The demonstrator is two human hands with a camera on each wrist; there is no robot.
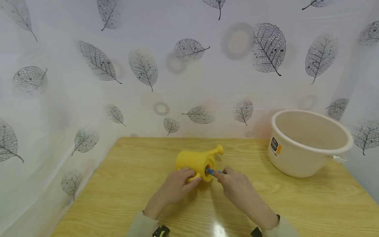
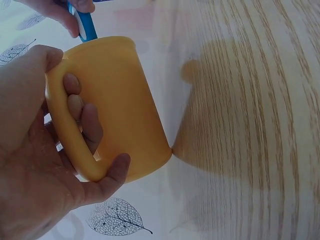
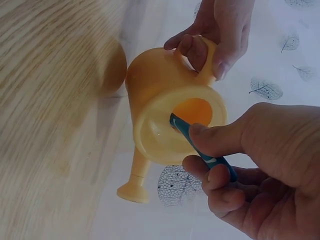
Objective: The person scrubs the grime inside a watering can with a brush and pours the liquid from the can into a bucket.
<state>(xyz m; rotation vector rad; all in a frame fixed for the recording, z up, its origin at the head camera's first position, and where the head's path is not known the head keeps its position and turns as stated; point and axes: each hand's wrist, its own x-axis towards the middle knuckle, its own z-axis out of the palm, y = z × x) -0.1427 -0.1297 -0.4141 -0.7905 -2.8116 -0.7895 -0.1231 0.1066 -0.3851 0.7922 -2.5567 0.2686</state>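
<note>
A small yellow watering can (image 1: 190, 160) is tipped on its side, its mouth toward the right and its spout pointing away. My left hand (image 1: 179, 182) grips its loop handle, fingers passing through the loop in the left wrist view. In my right hand (image 1: 238, 187), thumb and fingers pinch a slim blue toothbrush-like tool (image 3: 181, 129) with white marks. The tool's far end reaches into the can's round opening (image 3: 195, 111), so its head is hidden. At the closed end, the can's lower edge touches the table in the left wrist view.
A large cream bucket (image 1: 299, 161) with a label stands at the table's back right. The wooden table (image 1: 124, 184) meets a leaf-patterned sheet (image 1: 189, 82) behind it and on the left.
</note>
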